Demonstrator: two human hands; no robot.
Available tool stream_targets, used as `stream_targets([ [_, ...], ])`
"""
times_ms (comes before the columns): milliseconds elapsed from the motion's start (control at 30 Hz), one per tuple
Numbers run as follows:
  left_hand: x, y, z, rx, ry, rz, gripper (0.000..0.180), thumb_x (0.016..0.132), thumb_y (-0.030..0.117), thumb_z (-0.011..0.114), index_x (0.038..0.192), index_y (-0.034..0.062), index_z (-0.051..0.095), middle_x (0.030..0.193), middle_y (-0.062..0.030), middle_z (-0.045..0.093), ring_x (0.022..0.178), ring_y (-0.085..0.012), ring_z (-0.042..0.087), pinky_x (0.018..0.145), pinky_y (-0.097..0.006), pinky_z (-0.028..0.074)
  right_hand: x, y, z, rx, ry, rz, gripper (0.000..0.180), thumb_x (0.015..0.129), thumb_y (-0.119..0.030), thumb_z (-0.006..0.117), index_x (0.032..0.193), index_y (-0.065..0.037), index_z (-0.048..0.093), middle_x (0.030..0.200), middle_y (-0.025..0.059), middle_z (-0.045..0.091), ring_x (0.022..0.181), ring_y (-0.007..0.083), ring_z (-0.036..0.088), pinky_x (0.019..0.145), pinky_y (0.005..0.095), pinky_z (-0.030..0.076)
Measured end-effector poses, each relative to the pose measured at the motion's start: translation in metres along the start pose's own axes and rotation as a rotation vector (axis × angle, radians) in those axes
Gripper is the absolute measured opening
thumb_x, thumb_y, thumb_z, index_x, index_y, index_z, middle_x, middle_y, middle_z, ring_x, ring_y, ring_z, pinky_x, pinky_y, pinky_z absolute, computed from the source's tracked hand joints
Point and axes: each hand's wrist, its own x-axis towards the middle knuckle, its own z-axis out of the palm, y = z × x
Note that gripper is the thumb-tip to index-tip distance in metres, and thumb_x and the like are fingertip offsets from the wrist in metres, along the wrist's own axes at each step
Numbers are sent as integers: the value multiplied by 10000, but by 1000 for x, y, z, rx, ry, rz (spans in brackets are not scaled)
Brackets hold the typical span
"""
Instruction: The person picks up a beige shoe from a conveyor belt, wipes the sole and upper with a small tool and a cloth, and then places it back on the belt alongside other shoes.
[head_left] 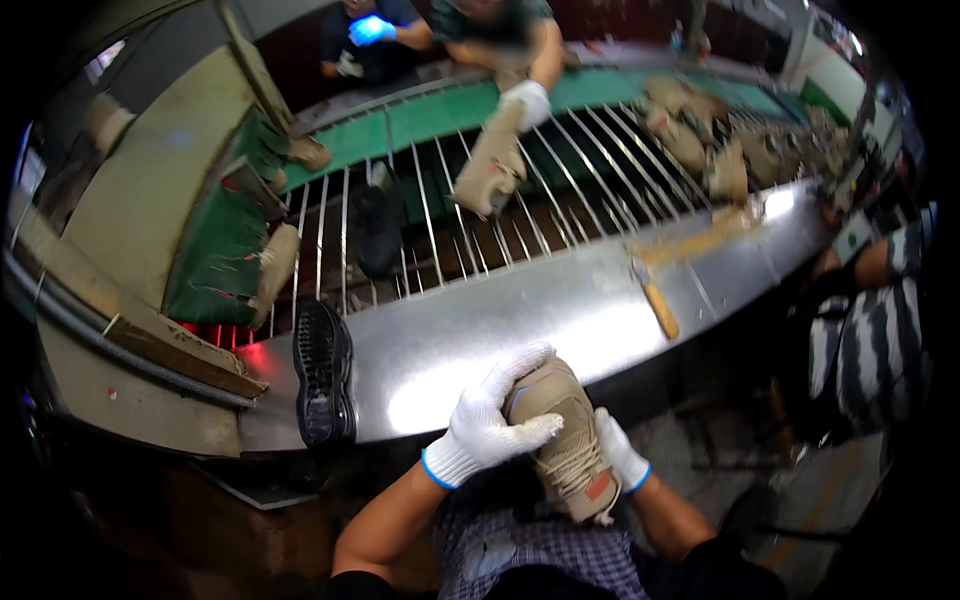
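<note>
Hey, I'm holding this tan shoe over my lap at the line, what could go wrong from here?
The tan shoe is held off the steel shelf, between left hand and right hand; it might slip to the floor. The black sole overhangs the shelf edge and could get knocked off. The brush lies nearby, easily bumped.

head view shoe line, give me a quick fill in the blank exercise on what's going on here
1. Both of the person's hands, the left hand and the right hand, wear white ____.
2. Together they hold a tan ____ with laces.
3. On the metal ledge, left of the hands, a black shoe lies with its ____ facing up.
4. Across the wire rack, a co-worker's gloved hand holds another ____ shoe.

Missing words: gloves; shoe; sole; tan
</note>
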Motion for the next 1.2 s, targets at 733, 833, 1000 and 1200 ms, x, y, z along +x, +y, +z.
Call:
stream_targets([
  [733,-155,-72,41,152,380,-130,855,907,62,795,1616,-36,328,1537,-312,518,1238,-374,705,1054,-454,584,63,-161,113,-1454,-353,-337,1012,774,-610,904,1521,-25,551,1456,226,643,1324,335,657,1114,442,520],
  [833,-119,-79,47,410,607,234,697,879,83,820,1491,-36,508,1388,-265,648,1074,-375,755,865,-407,658,61,-157,130,-1508,-433,-231,956,746,-602,925,1443,-30,610,1334,190,713,1237,318,702,1066,425,547],
  [1000,-57,-56,5,289,515,375,479,980,287,770,1322,-28,655,1126,-215,757,973,-344,766,814,-394,636,51,-163,150,-1508,-488,-334,916,700,-585,960,1359,-22,663,1228,185,747,1130,308,744,990,406,575],
  [1200,-26,-62,-13,-450,-28,-34,563,1037,544,686,1142,-8,721,951,-76,763,883,-141,695,801,-308,558,38,-177,153,-1666,-488,-391,859,760,-577,925,1322,16,661,1163,210,748,1064,357,750,959,432,582],
])
